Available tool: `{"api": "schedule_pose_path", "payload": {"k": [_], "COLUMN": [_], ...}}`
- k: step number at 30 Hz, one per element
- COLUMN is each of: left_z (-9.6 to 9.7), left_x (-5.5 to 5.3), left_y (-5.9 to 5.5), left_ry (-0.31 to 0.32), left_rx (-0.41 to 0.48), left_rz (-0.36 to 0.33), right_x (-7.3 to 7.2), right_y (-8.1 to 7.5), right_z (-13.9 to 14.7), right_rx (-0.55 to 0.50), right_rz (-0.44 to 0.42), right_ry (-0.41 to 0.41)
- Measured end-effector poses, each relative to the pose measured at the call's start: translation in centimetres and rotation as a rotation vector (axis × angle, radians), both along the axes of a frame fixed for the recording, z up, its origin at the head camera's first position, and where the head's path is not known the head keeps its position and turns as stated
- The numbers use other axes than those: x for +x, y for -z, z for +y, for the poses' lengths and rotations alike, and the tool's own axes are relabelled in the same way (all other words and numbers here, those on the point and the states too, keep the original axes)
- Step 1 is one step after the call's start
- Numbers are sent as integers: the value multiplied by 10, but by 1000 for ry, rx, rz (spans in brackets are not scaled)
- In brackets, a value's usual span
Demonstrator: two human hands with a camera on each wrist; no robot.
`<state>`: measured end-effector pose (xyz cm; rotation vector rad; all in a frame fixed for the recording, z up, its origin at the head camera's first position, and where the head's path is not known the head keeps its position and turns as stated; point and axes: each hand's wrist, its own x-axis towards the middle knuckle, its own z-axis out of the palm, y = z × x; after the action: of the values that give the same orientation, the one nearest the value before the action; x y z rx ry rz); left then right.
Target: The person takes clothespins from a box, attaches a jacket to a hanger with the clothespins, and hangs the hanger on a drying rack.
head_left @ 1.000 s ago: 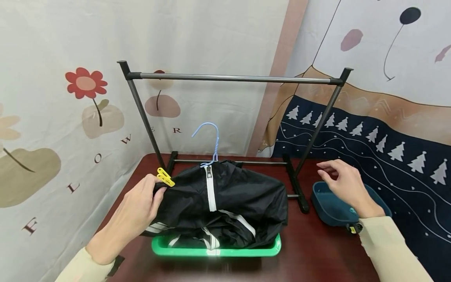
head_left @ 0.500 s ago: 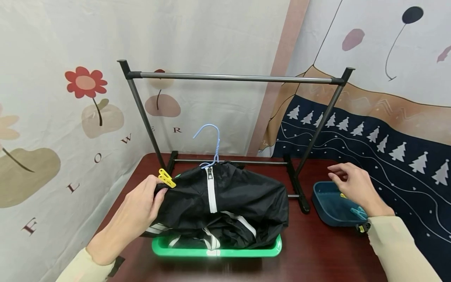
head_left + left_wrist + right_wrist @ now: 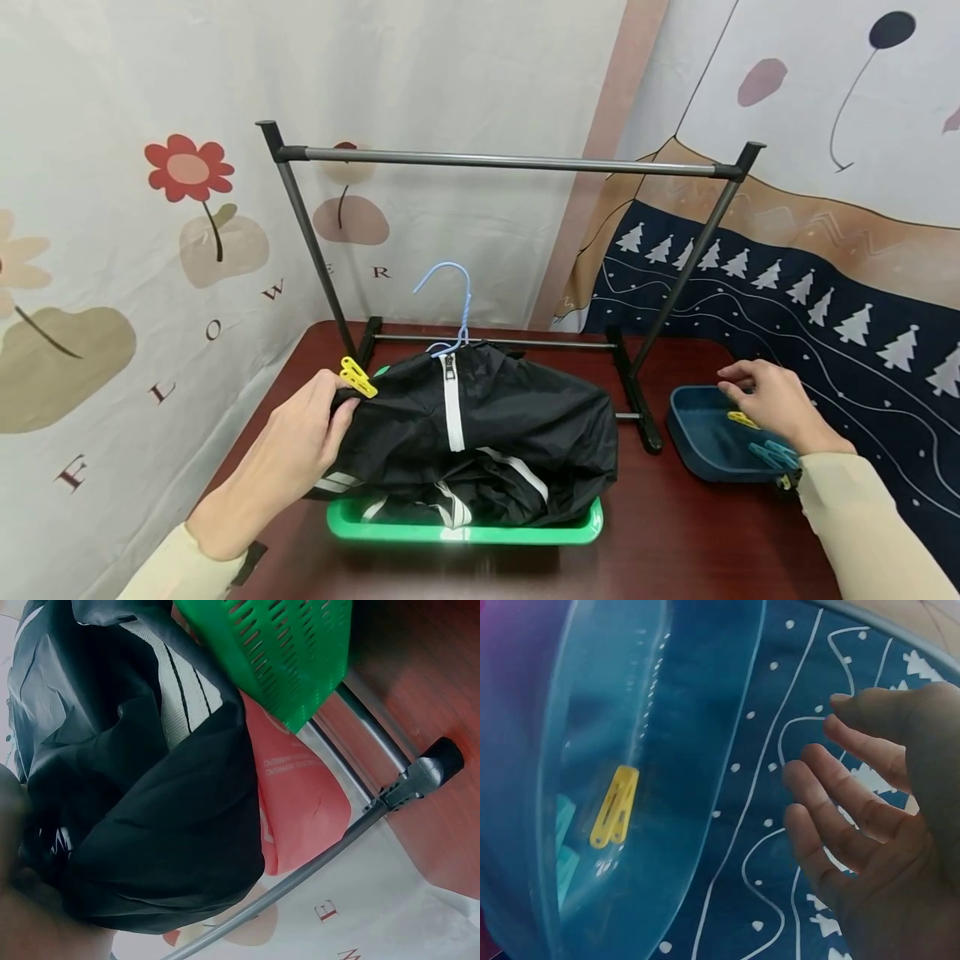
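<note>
While the left hand (image 3: pixel 296 433) pinches the jacket (image 3: pixel 525 408), at its three o'clock the relaxed right hand (image 3: pixel 782 407) hovers by the basin (image 3: pixel 699 437).

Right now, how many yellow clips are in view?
2: one clip at the jacket's edge by the left hand, another clip in the bin. The right hand covers part of the bin, so more may be hidden.

Cloth: here's a black zip-front jacket (image 3: pixel 540 408), thin, crinkled, softly shiny!
Plastic: near, glossy green rectangular basket (image 3: pixel 525 535); right, smooth blue rounded tub (image 3: pixel 701 437); left, smooth yellow pronged clip (image 3: pixel 363 384).
Metal: far, grey tubular rack (image 3: pixel 495 161), gleaming.
Wood-look: reddish-brown tabletop (image 3: pixel 667 525), and it's polished!
</note>
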<state>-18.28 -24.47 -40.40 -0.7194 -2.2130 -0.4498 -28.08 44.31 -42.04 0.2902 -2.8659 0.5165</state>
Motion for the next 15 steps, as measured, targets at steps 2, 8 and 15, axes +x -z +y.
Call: {"api": "schedule_pose_path", "payload": {"k": [2, 8, 15], "left_z": [0, 1, 2], "left_x": [0, 0, 1], "left_y": [-1, -1, 0], "left_ry": [-3, 1, 7], "left_rx": [-1, -4, -7], "left_rz": [2, 4, -2], "right_x": [-2, -6, -11], "right_y": [1, 4, 12], "right_z": [5, 16, 27], "right_rx": [10, 33, 76], "right_rz": [-32, -137, -204], "right_ry": [5, 7, 1]}}
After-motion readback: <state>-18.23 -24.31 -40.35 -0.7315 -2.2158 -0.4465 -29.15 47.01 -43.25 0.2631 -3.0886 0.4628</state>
